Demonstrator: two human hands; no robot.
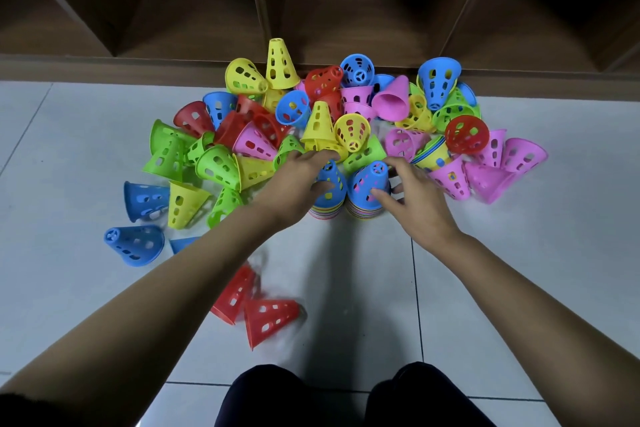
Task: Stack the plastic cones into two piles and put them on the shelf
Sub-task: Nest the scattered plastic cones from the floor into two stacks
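Two upright piles of nested plastic cones stand side by side on the floor, each topped by a blue cone: the left pile [329, 196] and the right pile [367, 191]. My left hand [298, 180] reaches over the left pile and holds its top blue cone, thumb on the front and fingers behind. To the right of the right pile is my right hand [414, 199], fingers spread and thumb touching that pile's blue cone. Several loose cones [346, 107] in yellow, red, green, pink and blue lie heaped behind the piles.
A dark wooden shelf [273, 3] with open compartments stands along the floor right behind the heap. Two red cones [266, 317] lie near my knees, and blue cones [135, 244] lie at the left. The floor is pale tile [519, 270].
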